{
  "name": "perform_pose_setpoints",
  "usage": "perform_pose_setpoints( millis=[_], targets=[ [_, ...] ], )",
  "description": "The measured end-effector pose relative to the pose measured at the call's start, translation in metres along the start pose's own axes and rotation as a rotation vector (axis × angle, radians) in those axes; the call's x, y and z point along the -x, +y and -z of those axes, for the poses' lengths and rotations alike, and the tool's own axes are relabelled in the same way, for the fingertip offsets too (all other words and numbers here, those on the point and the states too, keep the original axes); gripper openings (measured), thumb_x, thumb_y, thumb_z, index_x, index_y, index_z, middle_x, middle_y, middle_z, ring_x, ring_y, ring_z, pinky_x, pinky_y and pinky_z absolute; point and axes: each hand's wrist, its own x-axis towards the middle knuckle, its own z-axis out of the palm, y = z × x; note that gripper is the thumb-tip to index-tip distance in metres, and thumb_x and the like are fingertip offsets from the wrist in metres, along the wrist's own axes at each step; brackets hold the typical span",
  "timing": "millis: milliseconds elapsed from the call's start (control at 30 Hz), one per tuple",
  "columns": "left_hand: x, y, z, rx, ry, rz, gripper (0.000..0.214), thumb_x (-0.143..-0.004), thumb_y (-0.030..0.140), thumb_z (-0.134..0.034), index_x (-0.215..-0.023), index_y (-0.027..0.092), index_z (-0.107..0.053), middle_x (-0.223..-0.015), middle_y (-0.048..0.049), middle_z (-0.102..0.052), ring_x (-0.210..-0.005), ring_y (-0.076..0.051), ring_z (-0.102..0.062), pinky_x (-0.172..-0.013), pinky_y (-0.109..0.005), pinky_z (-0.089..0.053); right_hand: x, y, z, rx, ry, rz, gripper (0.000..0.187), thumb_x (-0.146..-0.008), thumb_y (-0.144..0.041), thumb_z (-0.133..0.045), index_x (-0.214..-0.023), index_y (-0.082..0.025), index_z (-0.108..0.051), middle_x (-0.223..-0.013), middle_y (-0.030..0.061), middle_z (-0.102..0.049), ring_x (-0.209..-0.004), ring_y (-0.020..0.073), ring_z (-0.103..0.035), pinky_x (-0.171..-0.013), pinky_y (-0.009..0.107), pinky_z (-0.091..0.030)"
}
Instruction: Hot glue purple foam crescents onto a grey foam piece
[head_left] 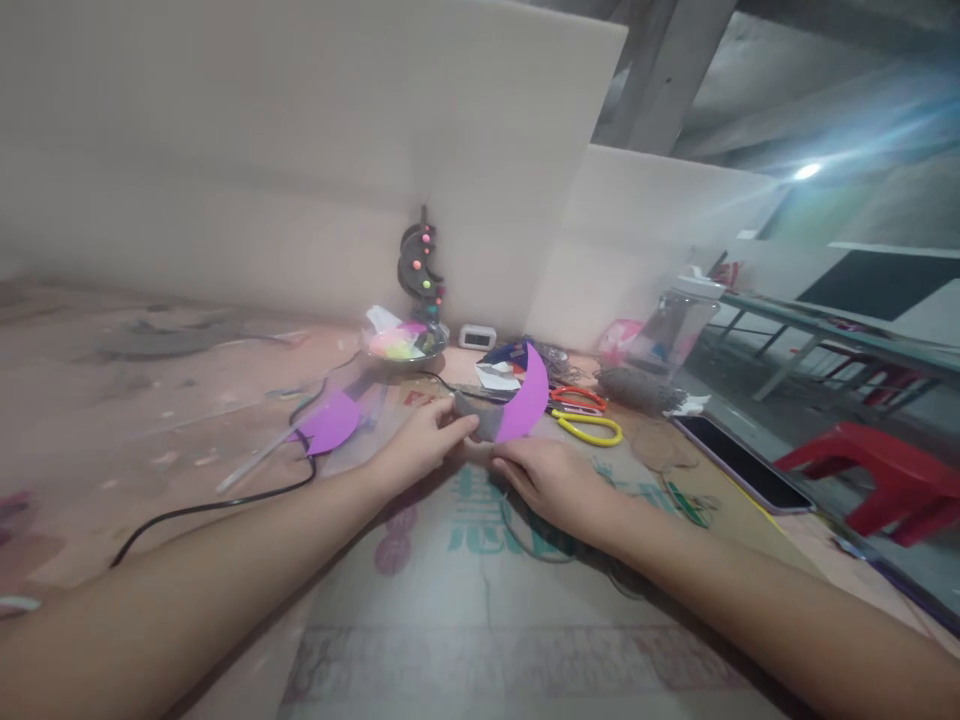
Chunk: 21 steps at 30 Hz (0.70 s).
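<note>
My left hand (420, 445) and my right hand (551, 480) meet over the middle of the table. Together they pinch a purple crescent-shaped foam piece (527, 400) that has a grey part (480, 415) at its lower left end. The left fingers close on the grey end. My right hand grips the piece from below, fingers curled. A second purple foam piece (330, 422) lies flat on the table to the left, apart from both hands.
A printed sack sheet (480, 590) covers the table. Yellow scissors (592, 428) and orange scissors (579, 398) lie right of my hands. A phone (739, 462), a clear jar (675, 325), a bowl of bits (401, 345), a black moon ornament (420, 265), a black cable (225, 500) and a red stool (885, 480) are around.
</note>
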Motion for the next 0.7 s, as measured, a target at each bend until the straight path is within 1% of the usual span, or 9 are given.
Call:
perform_pose_setpoints(
  millis=[67,167,267,367,433,500,567,633,700],
  targets=[
    [0.000,0.000,0.000,-0.030,-0.010,0.026,0.029,-0.079,0.043,-0.059,-0.080,0.015,-0.055,-0.060,0.0035,-0.052,-0.053,-0.009,-0.048,-0.043,-0.018,-0.032,0.000,0.000,-0.001,0.025,-0.002,0.013,0.026,-0.095,-0.025,-0.043,-0.095,-0.015,-0.067,-0.087,0.0090,-0.071,-0.078,0.0184,-0.062,-0.067,0.028,-0.041],
    [0.002,0.002,-0.001,-0.037,-0.056,0.057,0.032,-0.079,0.047,-0.059,-0.079,0.015,-0.055,-0.060,0.0032,-0.053,-0.051,-0.010,-0.049,-0.042,-0.019,-0.033,-0.001,0.000,-0.002,0.036,0.001,0.032,0.027,-0.095,-0.024,-0.042,-0.090,-0.014,-0.066,-0.083,0.0095,-0.070,-0.074,0.0182,-0.062,-0.066,0.028,-0.041],
    [0.003,0.003,-0.002,-0.038,-0.083,0.042,0.031,-0.079,0.046,-0.060,-0.078,0.015,-0.056,-0.061,0.0023,-0.055,-0.053,-0.010,-0.051,-0.043,-0.019,-0.034,-0.002,0.001,-0.003,0.037,0.024,0.056,0.026,-0.095,-0.024,-0.042,-0.087,-0.015,-0.065,-0.081,0.0089,-0.069,-0.072,0.0173,-0.061,-0.065,0.027,-0.042],
    [0.003,0.003,-0.001,-0.080,-0.044,0.043,0.028,-0.079,0.044,-0.060,-0.078,0.016,-0.056,-0.061,0.0019,-0.057,-0.054,-0.010,-0.051,-0.045,-0.020,-0.036,0.001,0.000,-0.006,0.070,0.076,0.115,0.025,-0.095,-0.023,-0.042,-0.092,-0.014,-0.066,-0.082,0.0091,-0.070,-0.073,0.0173,-0.061,-0.065,0.027,-0.042],
    [0.003,0.002,-0.001,-0.107,-0.016,0.038,0.027,-0.078,0.042,-0.060,-0.079,0.016,-0.058,-0.059,0.0018,-0.057,-0.054,-0.011,-0.051,-0.047,-0.021,-0.037,0.003,-0.002,-0.005,0.135,0.126,0.189,0.027,-0.096,-0.025,-0.042,-0.090,-0.014,-0.066,-0.078,0.0092,-0.069,-0.070,0.0176,-0.060,-0.063,0.028,-0.041],
    [0.004,0.002,-0.001,-0.116,-0.011,0.004,0.025,-0.078,0.040,-0.061,-0.081,0.015,-0.060,-0.060,0.0012,-0.059,-0.055,-0.012,-0.052,-0.049,-0.022,-0.038,0.005,-0.004,0.000,0.211,0.160,0.270,0.029,-0.096,-0.027,-0.042,-0.088,-0.014,-0.066,-0.075,0.0092,-0.067,-0.067,0.0176,-0.057,-0.060,0.028,-0.038],
    [0.005,0.003,-0.001,-0.117,-0.025,-0.032,0.023,-0.077,0.037,-0.061,-0.081,0.015,-0.061,-0.064,0.0003,-0.061,-0.057,-0.013,-0.054,-0.052,-0.022,-0.039,0.006,-0.005,0.009,0.263,0.166,0.331,0.030,-0.097,-0.027,-0.040,-0.088,-0.014,-0.066,-0.075,0.0093,-0.065,-0.068,0.0177,-0.055,-0.061,0.029,-0.037],
    [0.006,0.004,-0.002,-0.095,-0.058,-0.046,0.021,-0.076,0.035,-0.062,-0.082,0.015,-0.062,-0.069,-0.0007,-0.062,-0.061,-0.014,-0.055,-0.054,-0.023,-0.041,0.004,-0.003,0.021,0.281,0.148,0.342,0.030,-0.097,-0.025,-0.039,-0.089,-0.014,-0.066,-0.077,0.0091,-0.064,-0.070,0.0181,-0.054,-0.062,0.030,-0.036],
    [0.006,0.005,-0.003,-0.031,-0.120,-0.038,0.020,-0.076,0.034,-0.062,-0.083,0.015,-0.063,-0.072,-0.0009,-0.063,-0.063,-0.014,-0.056,-0.057,-0.024,-0.043,0.002,0.003,0.032,0.272,0.126,0.322,0.028,-0.097,-0.022,-0.039,-0.092,-0.015,-0.066,-0.079,0.0086,-0.063,-0.074,0.0186,-0.053,-0.064,0.030,-0.037]
  ],
)
